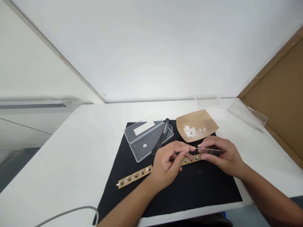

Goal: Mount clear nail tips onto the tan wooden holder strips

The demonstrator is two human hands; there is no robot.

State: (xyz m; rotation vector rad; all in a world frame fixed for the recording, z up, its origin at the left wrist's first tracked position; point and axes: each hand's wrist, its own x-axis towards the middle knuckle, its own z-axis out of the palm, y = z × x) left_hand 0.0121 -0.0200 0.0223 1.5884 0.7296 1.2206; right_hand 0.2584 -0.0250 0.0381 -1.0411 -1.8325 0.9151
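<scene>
Over a black mat [189,189], my left hand [167,164] is pinched shut on something too small to make out, its fingertips meeting those of my right hand [222,157]. My right hand is closed on a thin clear strip or needle-like piece [209,149] that points left. Under both hands lies a long tan strip [136,176] studded with several metal pieces. Just beyond the hands, a brown paper sheet [203,119] carries a pile of small white beads [190,130].
An open clear plastic case [144,138] lies on the mat's far left, a black tool [161,138] leaning across it. A clear bag [247,115] and a brown board [281,94] sit at the right. A grey cable [68,212] curves at the near edge of the white table [71,151].
</scene>
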